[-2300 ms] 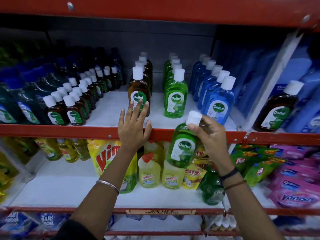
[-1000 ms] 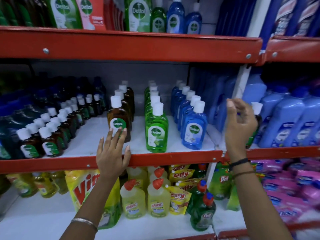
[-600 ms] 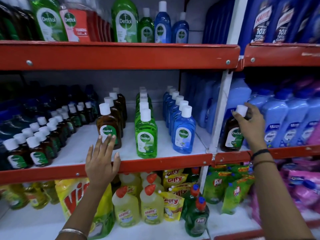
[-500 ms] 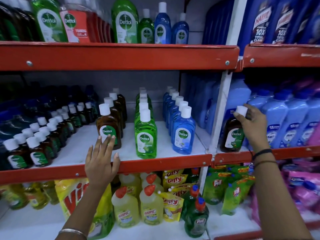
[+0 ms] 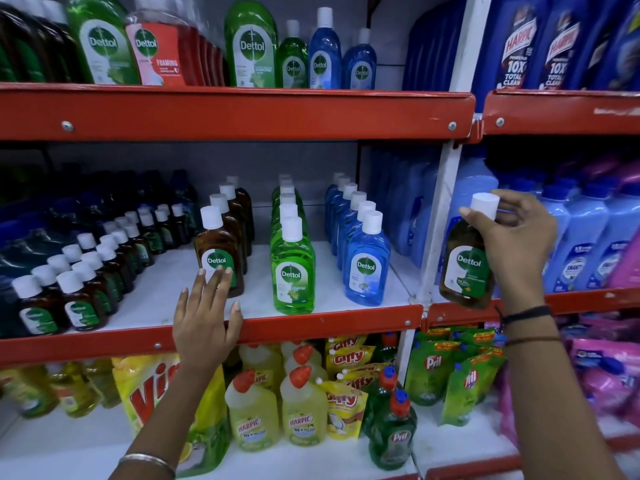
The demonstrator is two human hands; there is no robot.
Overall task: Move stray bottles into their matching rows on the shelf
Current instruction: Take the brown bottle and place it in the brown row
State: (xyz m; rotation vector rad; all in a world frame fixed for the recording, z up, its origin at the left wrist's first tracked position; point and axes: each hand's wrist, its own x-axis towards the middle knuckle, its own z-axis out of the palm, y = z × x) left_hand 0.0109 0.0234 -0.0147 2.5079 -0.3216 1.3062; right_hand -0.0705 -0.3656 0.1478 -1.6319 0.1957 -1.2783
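A stray brown Dettol bottle [image 5: 465, 265] with a white cap hangs in front of the right bay's red shelf edge, among pale blue bottles. My right hand [image 5: 516, 244] grips it at the neck and cap. On the middle shelf [image 5: 332, 320] stand three rows: brown Dettol bottles [image 5: 221, 251], green ones [image 5: 292, 265] and blue ones [image 5: 365, 258]. My left hand [image 5: 207, 317] rests flat on the shelf's red front edge, fingers spread, just in front of the first brown bottle.
Small brown Dettol bottles [image 5: 79, 271] fill the shelf's left side. A white upright post [image 5: 440, 216] divides the two bays. Yellow Harpic bottles [image 5: 277, 403] and Pril pouches [image 5: 450, 375] sit on the shelf below. Larger Dettol bottles [image 5: 249, 43] line the top shelf.
My right hand has closed on the stray brown bottle and lifted it off the right bay's shelf, tilting it slightly toward me. My left hand has stayed on the shelf edge.
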